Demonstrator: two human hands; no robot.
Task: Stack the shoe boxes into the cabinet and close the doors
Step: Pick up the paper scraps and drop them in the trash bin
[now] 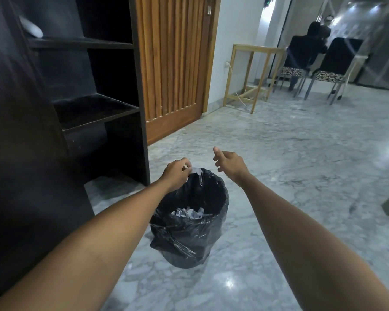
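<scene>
Standing on the marble floor (301, 153): a waste bin (189, 232) lined with a black bag, crumpled paper lying inside. Pinching the bag's far rim with curled fingers: left hand (175, 173). Hovering just right of the bin, fingers loosely spread, holding nothing: right hand (228, 161). Standing left of the bin: dark cabinet (112, 86), shelves showing. Showing no shoe boxes anywhere around the bin.

Glossy grey marble floor (279, 153) throws back the lights. The cabinet (112, 90) is dark matt wood; the door (173, 63), warm ribbed timber. Crinkled shiny black plastic lines the bin (189, 225).
</scene>
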